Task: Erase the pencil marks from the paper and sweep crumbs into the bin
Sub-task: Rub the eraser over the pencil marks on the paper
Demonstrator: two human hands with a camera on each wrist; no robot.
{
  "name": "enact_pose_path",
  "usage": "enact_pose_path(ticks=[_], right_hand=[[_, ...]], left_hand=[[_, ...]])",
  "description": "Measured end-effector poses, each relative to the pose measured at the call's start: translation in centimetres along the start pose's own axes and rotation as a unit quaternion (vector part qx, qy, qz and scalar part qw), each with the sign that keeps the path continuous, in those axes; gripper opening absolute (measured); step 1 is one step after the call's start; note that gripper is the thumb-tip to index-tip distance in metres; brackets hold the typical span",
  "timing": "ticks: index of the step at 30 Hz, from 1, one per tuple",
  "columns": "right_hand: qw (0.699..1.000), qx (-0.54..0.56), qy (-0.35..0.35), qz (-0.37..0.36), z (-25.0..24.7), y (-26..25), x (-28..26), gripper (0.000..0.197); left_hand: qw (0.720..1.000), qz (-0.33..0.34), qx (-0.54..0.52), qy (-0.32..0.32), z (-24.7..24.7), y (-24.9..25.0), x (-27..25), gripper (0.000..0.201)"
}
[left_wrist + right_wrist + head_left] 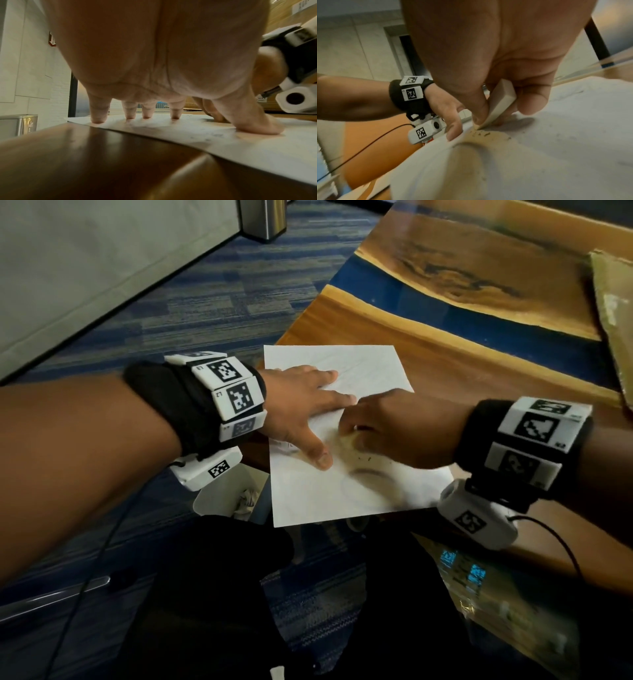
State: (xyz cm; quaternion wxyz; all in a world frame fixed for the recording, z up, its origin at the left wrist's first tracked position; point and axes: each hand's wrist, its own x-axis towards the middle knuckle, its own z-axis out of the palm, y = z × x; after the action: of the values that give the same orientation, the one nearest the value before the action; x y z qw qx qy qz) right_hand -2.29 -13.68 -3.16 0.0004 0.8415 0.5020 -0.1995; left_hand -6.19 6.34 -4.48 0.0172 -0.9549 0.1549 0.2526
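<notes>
A white sheet of paper (363,371) with faint pencil marks lies at the near left corner of the wooden table (445,361), its near edge hanging over the side. My left hand (305,409) lies flat on the sheet with fingers spread, and its fingertips (98,120) press the paper (257,148) down. My right hand (390,429) pinches a white block eraser (500,104) between thumb and fingers, one corner of it touching the paper (556,148). Dark eraser crumbs (481,133) lie just in front of that corner. A small white bin (226,501) stands on the floor under my left wrist.
A sheet of brown cardboard (613,313) lies at the table's right side. A steel pedal bin (263,219) stands on the carpet far off, also seen as the steel bin (18,124) from the left wrist. A plastic-wrapped package (507,604) sits below the table's near edge.
</notes>
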Motion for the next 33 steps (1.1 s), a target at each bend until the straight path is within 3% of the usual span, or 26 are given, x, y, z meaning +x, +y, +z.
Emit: enact_pose_path(ticks=[1,5,10,14,18,19,23,27,28,31,33], right_hand=[[1.0,-0.002,0.001,-0.006,-0.1,0.1,0.1,0.021],[0.993,-0.012,0.04,0.11,-1.5,3.0,0.5,0.022],[1.0,-0.003,0.004,-0.01,0.0,0.1,-0.1,0.022],[0.995,-0.022,0.036,0.092,-1.2,2.5,0.6,0.023],[1.0,-0.012,-0.008,-0.026,0.2,-0.3,-0.4,0.022],[0.999,-0.017,-0.003,-0.027,0.1,-0.2,-0.2,0.022],[0.992,-0.039,0.06,0.1,-0.8,2.2,0.7,0.023],[1.0,-0.007,0.016,-0.015,0.4,-0.7,-0.1,0.02],[1.0,-0.004,0.016,-0.015,0.2,-0.6,0.0,0.02],[0.995,-0.007,0.047,0.085,-1.0,1.8,0.8,0.023],[0.996,-0.005,0.035,0.086,-0.9,1.4,0.7,0.023]], left_hand=[[1.0,0.001,0.001,0.001,0.0,0.0,0.1,0.114],[1.0,-0.007,-0.001,-0.007,0.1,0.0,0.1,0.119],[1.0,-0.001,-0.002,-0.006,0.0,0.1,0.0,0.118],[1.0,-0.005,0.001,-0.004,-0.1,0.2,-0.2,0.116],[1.0,-0.003,0.004,-0.005,-0.1,0.1,0.0,0.119],[1.0,-0.003,0.004,-0.005,-0.1,0.1,0.0,0.12],[1.0,-0.001,0.004,-0.001,-0.1,0.2,-0.1,0.115],[1.0,0.002,-0.004,-0.002,0.0,0.0,-0.1,0.12],[1.0,0.002,-0.003,-0.003,0.0,0.0,-0.1,0.121],[1.0,-0.001,0.006,-0.003,0.1,-0.1,0.0,0.12],[1.0,0.001,0.011,-0.001,0.0,-0.1,0.0,0.118]])
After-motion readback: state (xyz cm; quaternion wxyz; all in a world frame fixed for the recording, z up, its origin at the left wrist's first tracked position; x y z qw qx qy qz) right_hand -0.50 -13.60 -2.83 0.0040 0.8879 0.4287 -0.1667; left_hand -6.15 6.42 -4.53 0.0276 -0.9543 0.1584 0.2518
